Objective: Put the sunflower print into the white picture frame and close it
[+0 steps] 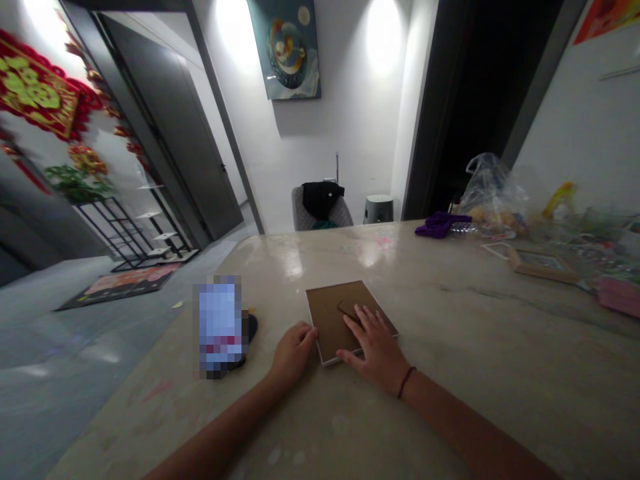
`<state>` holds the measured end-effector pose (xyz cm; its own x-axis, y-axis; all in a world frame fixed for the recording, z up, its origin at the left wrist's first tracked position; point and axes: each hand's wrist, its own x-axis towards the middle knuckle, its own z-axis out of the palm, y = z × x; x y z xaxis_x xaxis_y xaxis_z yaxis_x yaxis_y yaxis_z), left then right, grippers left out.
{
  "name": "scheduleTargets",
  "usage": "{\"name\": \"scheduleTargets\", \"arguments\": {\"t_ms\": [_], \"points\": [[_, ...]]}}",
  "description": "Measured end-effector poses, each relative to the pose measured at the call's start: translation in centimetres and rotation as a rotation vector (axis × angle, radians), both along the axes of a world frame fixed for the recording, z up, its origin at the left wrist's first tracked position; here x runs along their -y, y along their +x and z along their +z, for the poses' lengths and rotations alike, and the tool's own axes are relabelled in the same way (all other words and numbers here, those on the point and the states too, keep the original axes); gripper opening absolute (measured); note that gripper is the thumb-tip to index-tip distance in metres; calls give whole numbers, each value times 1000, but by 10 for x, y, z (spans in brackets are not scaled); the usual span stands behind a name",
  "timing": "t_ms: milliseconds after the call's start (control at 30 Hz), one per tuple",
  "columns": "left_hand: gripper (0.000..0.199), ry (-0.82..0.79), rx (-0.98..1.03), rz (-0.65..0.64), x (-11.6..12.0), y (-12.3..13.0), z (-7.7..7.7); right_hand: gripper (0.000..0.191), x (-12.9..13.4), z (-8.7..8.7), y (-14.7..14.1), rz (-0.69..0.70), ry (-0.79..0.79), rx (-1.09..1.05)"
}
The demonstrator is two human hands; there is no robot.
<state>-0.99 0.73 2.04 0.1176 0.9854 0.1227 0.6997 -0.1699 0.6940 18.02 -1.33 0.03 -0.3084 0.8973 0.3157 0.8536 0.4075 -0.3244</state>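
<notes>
A picture frame (327, 327) lies flat on the table, its brown backing facing up and a thin white border round it. A slim brown piece, perhaps the stand, shows on the backing near my right fingertips. My left hand (295, 348) is closed at the frame's left edge, with the thumb against the border and the other fingers curled, partly hidden. Across the lower right of the backing rests my right hand (373, 350), fingers spread and flat, the thumb reaching to the near edge. A dark band circles the right wrist.
Left of my hands stands a blurred-out phone-like screen (220, 327) on a dark stand. At the table's right lie a purple cloth (437, 225), a clear plastic bag (493, 193), a wooden frame (543, 265) and a pink item (619, 297). A chair (300, 212) stands beyond the far edge.
</notes>
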Motion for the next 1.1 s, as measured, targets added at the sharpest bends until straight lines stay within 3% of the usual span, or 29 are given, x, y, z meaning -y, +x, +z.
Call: {"name": "scheduleTargets", "arguments": {"t_ms": [333,767,1100], "points": [[27,-11,-123,-24,0,1,1,66,0,-9,0,11,77,47],[41,-25,132,-92,-2,-7,1,65,-3,-7,3,8,75,-32],[32,-40,219,-58,-1,-6,-1,75,0,4,2,9,49,-41]]}}
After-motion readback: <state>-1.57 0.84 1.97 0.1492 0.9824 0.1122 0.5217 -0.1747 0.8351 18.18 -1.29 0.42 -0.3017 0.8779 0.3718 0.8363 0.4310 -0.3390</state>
